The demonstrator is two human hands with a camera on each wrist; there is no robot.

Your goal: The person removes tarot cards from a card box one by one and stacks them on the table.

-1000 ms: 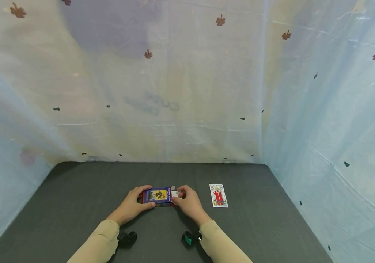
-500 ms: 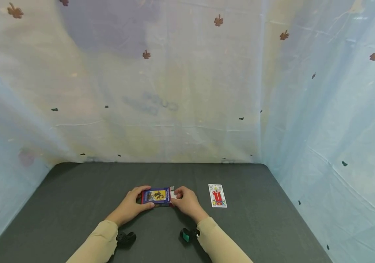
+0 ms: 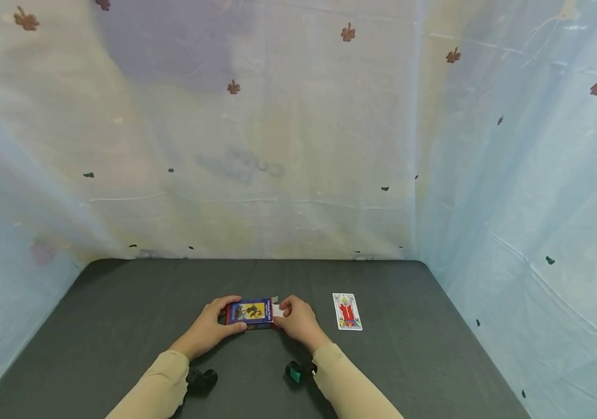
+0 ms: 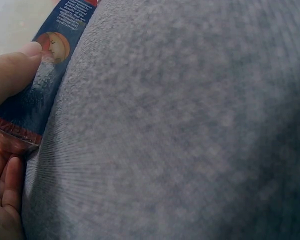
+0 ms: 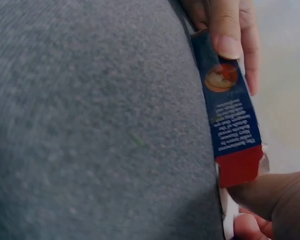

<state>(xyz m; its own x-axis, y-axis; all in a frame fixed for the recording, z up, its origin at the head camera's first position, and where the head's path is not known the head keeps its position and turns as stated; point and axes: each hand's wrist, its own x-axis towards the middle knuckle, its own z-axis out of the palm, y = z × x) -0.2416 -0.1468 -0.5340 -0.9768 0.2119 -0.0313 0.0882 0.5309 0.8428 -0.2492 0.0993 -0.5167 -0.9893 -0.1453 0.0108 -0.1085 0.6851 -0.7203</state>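
Observation:
My left hand [image 3: 208,327] grips a blue and red tarot card box [image 3: 249,311] from its left end, thumb along the near side. The box lies on the dark table with its picture face up. At its open right end, my right hand [image 3: 302,325] pinches a white card or cards [image 3: 277,311] sticking partly out; how many I cannot tell. In the right wrist view a red flap [image 5: 240,166] hangs open beside the right thumb [image 5: 262,195], and a white edge shows beneath. Most of the white piece is hidden by the fingers.
A single card [image 3: 347,312] with a red figure lies face up on the grey table [image 3: 398,361], right of my right hand. A translucent patterned curtain [image 3: 304,145] encloses the table's back and sides. Black wrist devices [image 3: 202,381] sit below both hands.
My right hand has shifted very slightly left, closer to the box's open end. The left hand and box have stayed in place, and the loose card has not moved.

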